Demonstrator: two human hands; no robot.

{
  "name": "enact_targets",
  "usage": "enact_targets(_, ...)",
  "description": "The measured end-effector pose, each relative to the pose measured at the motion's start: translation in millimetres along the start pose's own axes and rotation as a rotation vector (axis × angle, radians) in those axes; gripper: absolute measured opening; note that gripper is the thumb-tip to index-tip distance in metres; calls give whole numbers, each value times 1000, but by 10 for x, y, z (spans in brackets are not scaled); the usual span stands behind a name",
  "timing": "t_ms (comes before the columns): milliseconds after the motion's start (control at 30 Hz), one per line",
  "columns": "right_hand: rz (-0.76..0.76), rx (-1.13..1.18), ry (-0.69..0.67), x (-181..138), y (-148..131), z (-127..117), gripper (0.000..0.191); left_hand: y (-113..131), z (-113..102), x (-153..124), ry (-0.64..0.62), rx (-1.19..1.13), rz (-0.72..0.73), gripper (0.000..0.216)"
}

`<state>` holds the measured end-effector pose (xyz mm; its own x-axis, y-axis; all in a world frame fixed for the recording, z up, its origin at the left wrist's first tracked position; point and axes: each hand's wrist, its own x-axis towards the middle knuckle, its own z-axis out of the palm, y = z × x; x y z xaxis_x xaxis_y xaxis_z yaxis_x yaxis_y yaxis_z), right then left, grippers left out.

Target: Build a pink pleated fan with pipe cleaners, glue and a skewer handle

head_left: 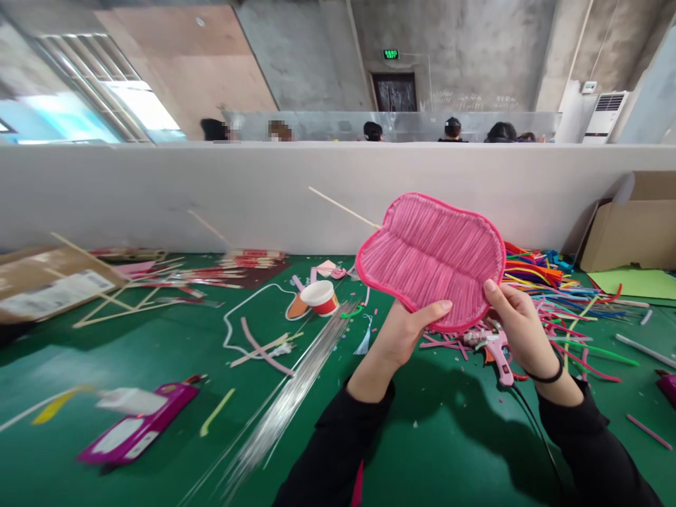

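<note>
Both of my hands hold up a pink hand fan (438, 257), built of rows of fuzzy pipe cleaners with a brighter pink rim. A thin wooden stick (343, 206) juts from its upper left side. My left hand (398, 338) grips the bottom edge, thumb on the front face. At the lower right edge, my right hand (517, 327) pinches the rim, thumb in front; the fingers behind are partly hidden. Below the fan, a pink glue gun (499, 355) lies on the green table beside my right hand, its black cord running toward me.
Bundled metal wires (293, 401) lie left of centre. Near them are a paper cup (320, 298), a blue tassel (364, 338) and a purple device (140, 422). Coloured pipe cleaners (543, 271) pile up at right, by a cardboard box (636, 225). A white partition (211, 190) borders the table's back.
</note>
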<state>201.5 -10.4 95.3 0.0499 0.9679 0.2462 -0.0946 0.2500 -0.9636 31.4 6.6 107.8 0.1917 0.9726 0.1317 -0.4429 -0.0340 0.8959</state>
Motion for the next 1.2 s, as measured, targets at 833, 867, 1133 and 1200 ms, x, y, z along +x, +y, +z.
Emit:
enact_targets(833,281,216,-28,-14,69,194,49,-2,-133,249,477,-447,-104,12)
enact_targets(867,304,244,-4,-6,80,198,49,0,-123,239,469,-440,-104,13)
enact_targets(1133,377,345,97,15,143,250,47,-43,-68,215,452,-412,-42,15)
enact_targets(1200,386,346,33,-1,152,274,49,-77,-51,215,468,-379,37,18)
